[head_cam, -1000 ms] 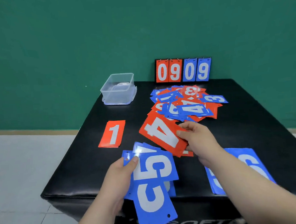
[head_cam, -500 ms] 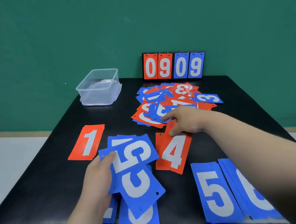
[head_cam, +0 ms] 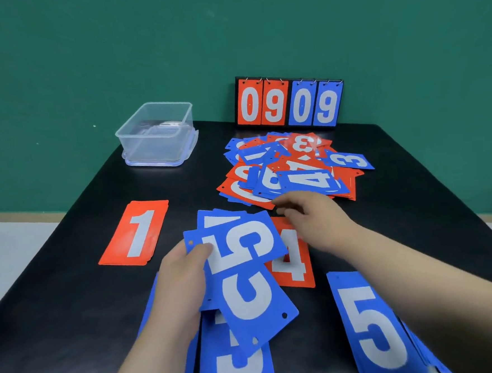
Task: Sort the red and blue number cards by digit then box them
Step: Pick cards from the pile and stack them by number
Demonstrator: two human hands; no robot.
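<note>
Several blue cards [head_cam: 246, 297], fanned with 5s on top, sit in the left hand [head_cam: 181, 281]; its thumb pinches them from above and the cards spread toward its 3 o'clock. Red 4 card [head_cam: 295, 267] lies flat on the table [head_cam: 73, 315], partly under the fan. Right hand [head_cam: 308, 219] hovers over the 4's far end, fingers loosely bent, nothing visibly held. Mixed pile [head_cam: 290, 171] is just at its 12. From the left hand, red 1 card [head_cam: 137, 233] is at 10 and blue 5 stack [head_cam: 371, 323] at 4.
</note>
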